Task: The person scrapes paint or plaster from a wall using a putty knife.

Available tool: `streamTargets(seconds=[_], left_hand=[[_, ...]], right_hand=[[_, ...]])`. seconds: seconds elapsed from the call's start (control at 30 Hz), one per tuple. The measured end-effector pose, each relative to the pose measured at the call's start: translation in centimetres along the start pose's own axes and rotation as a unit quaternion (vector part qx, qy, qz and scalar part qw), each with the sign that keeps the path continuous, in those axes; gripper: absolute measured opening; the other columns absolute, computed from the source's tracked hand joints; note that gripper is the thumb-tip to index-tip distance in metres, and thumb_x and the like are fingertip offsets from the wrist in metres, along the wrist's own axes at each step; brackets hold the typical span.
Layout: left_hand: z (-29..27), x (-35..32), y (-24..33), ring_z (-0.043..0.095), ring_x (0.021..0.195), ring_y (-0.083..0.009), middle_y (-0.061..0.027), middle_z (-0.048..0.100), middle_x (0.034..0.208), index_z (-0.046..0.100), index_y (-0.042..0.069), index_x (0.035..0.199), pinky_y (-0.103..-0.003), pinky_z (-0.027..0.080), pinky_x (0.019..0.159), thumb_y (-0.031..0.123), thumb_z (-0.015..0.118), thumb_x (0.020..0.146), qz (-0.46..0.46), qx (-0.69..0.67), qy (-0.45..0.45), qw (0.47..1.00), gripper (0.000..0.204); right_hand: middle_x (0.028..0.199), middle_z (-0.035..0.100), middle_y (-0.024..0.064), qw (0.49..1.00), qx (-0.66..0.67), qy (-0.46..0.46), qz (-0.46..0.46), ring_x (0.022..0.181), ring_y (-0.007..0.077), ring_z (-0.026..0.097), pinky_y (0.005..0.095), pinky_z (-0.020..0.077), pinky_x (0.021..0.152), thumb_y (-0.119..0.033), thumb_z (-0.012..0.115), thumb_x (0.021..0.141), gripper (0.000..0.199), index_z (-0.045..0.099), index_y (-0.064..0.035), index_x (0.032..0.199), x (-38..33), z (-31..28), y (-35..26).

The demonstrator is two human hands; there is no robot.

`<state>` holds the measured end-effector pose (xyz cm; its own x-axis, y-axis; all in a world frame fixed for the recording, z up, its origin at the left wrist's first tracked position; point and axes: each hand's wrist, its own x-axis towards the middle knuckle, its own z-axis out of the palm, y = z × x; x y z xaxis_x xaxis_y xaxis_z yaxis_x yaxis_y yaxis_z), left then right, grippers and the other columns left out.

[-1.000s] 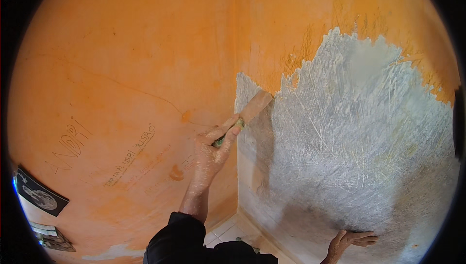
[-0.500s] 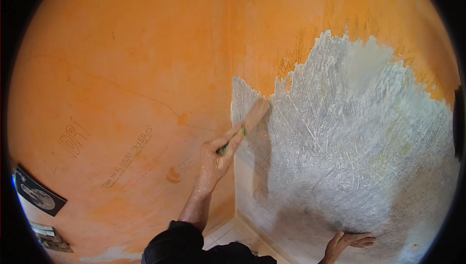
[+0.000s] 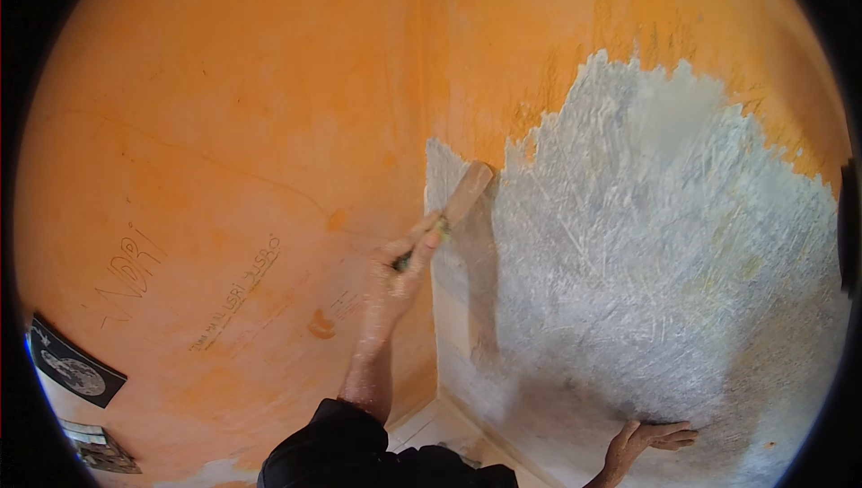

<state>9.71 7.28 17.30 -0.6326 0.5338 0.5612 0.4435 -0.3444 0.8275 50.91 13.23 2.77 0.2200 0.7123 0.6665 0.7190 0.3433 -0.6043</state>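
Note:
My left hand [image 3: 395, 277] is closed round the green handle of a scraper [image 3: 470, 190], its arm rising from a black sleeve. The broad flat blade points up and to the right and lies against the wall near the corner, at the ragged lower edge of the orange paint [image 3: 503, 57]. Below and right of that edge, the wall is a bare, scratched grey surface [image 3: 611, 263]. Lower right, my right hand [image 3: 642, 439] rests on the grey surface with fingers stretched out, holding nothing.
An orange wall [image 3: 224, 129] with handwriting and a thin crack runs along the left and meets the grey-patched wall at a vertical corner. A dark picture with a pale round shape [image 3: 76, 371] hangs at far left. Light floor tiles [image 3: 431, 425] show below the corner.
My left hand and the scraper have moved slightly up and to the left along the wall. My right hand stays about where it was on the grey surface.

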Motion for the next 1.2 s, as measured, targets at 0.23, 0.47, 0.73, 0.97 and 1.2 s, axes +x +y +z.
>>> streamTargets(seconds=[0.23, 0.47, 0.73, 0.97, 1.2], left_hand=[[0.4, 0.3, 2.4, 0.055, 0.079, -0.0047, -0.0086, 0.071, 0.103, 0.068, 0.001, 0.112, -0.021, 0.045, 0.070, 0.025, 0.066, 0.091, -0.077, 0.109, 0.009, 0.991, 0.031], [1.3, -0.5, -0.5, 0.048, 0.075, -0.0049, 0.0006, 0.059, 0.084, 0.066, 0.005, 0.118, -0.022, 0.039, 0.067, 0.027, 0.065, 0.092, -0.001, 0.074, 0.005, 0.997, 0.034], [1.8, 1.5, 0.9, 0.035, 0.064, -0.0030, 0.0091, 0.041, 0.069, 0.063, 0.005, 0.122, -0.022, 0.028, 0.054, 0.028, 0.063, 0.093, 0.056, 0.023, 0.038, 0.997, 0.037], [6.3, -20.1, -16.6, 0.056, 0.075, -0.0105, -0.0049, 0.066, 0.090, 0.058, 0.001, 0.126, -0.025, 0.045, 0.070, 0.016, 0.058, 0.095, -0.100, 0.014, -0.017, 0.995, 0.034], [8.3, -27.6, -23.7, 0.058, 0.081, -0.0123, -0.0116, 0.066, 0.098, 0.055, 0.004, 0.130, -0.026, 0.046, 0.074, 0.016, 0.053, 0.097, -0.153, 0.012, -0.033, 0.988, 0.035]], right_hand=[[0.148, -0.004, 0.0388, 0.999, 0.006, -0.048, 0.013, 0.135, 0.0522, 0.010, 0.0563, 0.0127, 0.109, -0.055, 0.037, 0.094, 0.093, -0.017, 0.0014, 0.146, -1.1, -0.1, 1.3], [0.147, 0.000, 0.0408, 0.997, 0.006, -0.066, 0.035, 0.135, 0.0531, 0.017, 0.0537, 0.0180, 0.111, -0.051, 0.039, 0.096, 0.092, -0.017, 0.0023, 0.145, -1.8, 0.1, 2.0], [0.149, -0.005, 0.0376, 0.993, -0.038, -0.106, 0.021, 0.138, 0.0501, 0.011, 0.0511, 0.0146, 0.112, -0.053, 0.036, 0.097, 0.089, -0.015, 0.0014, 0.146, -2.3, -0.1, 6.3], [0.148, 0.002, 0.0390, 0.997, -0.015, -0.074, 0.022, 0.135, 0.0509, 0.018, 0.0524, 0.0182, 0.111, -0.050, 0.036, 0.097, 0.087, -0.015, 0.0017, 0.146, -2.2, 0.1, 4.4], [0.150, -0.012, 0.0345, 0.999, -0.016, -0.048, 0.017, 0.140, 0.0478, 0.005, 0.0521, 0.0147, 0.112, -0.058, 0.033, 0.096, 0.090, -0.014, -0.0007, 0.147, -1.6, -0.2, 1.7]])
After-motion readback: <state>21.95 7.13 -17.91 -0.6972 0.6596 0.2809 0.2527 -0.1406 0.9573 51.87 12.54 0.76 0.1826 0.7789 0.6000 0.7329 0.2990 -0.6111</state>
